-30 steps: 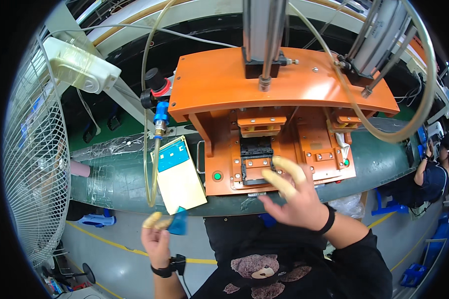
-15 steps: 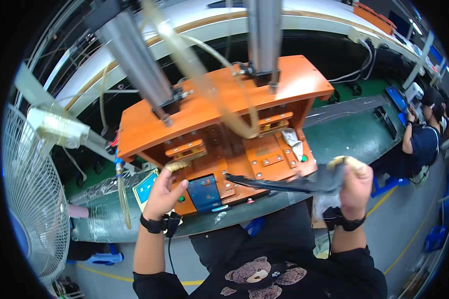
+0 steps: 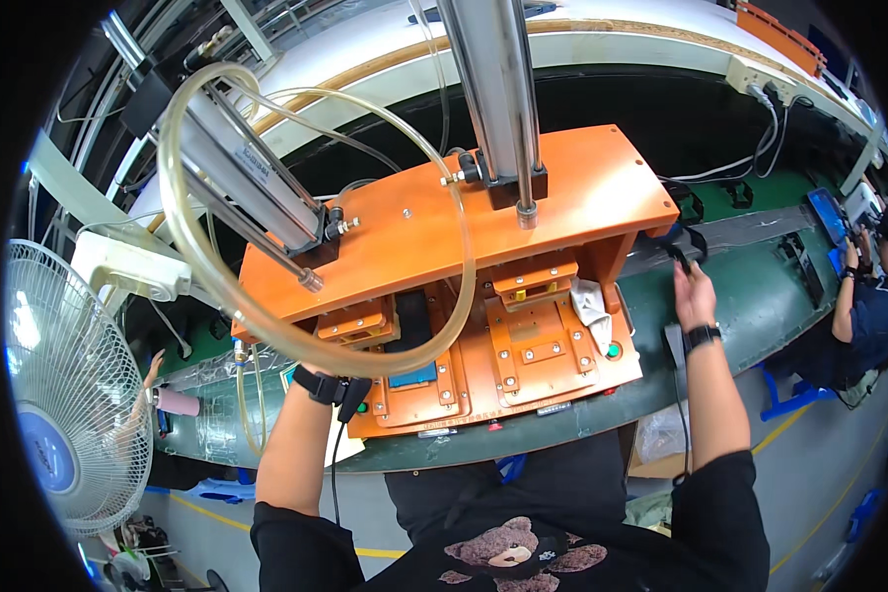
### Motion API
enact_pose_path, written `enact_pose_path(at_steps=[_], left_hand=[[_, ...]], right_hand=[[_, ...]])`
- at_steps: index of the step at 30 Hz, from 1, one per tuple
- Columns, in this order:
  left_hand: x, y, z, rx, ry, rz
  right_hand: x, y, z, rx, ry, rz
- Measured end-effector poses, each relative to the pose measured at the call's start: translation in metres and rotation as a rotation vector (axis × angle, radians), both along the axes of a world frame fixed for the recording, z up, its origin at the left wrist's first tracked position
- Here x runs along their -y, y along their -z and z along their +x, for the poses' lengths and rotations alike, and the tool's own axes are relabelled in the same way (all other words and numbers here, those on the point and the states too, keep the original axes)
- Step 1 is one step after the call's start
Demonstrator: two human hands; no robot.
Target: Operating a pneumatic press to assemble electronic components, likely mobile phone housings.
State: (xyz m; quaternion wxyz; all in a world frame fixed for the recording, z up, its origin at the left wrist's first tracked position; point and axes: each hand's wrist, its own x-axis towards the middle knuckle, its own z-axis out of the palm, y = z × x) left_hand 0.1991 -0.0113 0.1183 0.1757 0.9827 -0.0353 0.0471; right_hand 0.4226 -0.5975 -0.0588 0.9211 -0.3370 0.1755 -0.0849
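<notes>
My right hand is stretched out over the green conveyor, right of the orange press fixture. Its fingers are closed on a black part, whose shape is hard to make out. At the fixture's left front corner is my left wrist with its black band; the left hand's fingers are hidden behind the hose and the press. A dark flat piece lies in the left station, above a blue plate. The right station shows orange blocks and screws, with a white cloth beside it.
A clear yellowish hose loops in front of the two air cylinders. A fan stands at left. On the green conveyor are a pink cup and black parts. Other people sit at right and reach in at left.
My right hand has moved away and right to the conveyor; the long black part it held no longer shows there. My left hand has gone behind the hose. A dark piece now shows in the left station.
</notes>
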Motion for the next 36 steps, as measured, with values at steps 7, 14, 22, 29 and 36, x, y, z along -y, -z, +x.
enact_pose_path(at_steps=[7, 14, 22, 29, 36], left_hand=[[0.015, -0.017, 0.038, -0.022, -0.038, 0.001], [0.02, -0.012, 0.027, -0.049, -0.072, 0.004], [0.026, -0.022, 0.032, -0.045, -0.078, -0.017], [0.032, -0.017, 0.011, -0.021, -0.034, -0.083], [0.05, -0.01, -0.081, 0.261, -0.017, -0.203]], right_hand=[[-0.063, -0.014, 0.122, 0.178, -0.238, -1.111], [-0.032, -0.049, 0.141, -0.251, 0.154, -2.252], [-0.005, -0.041, 0.162, -0.369, -0.187, -1.992], [0.026, -0.03, 0.16, -0.073, -0.035, -1.138], [-0.01, -0.108, -0.075, 0.031, -0.42, -0.014]])
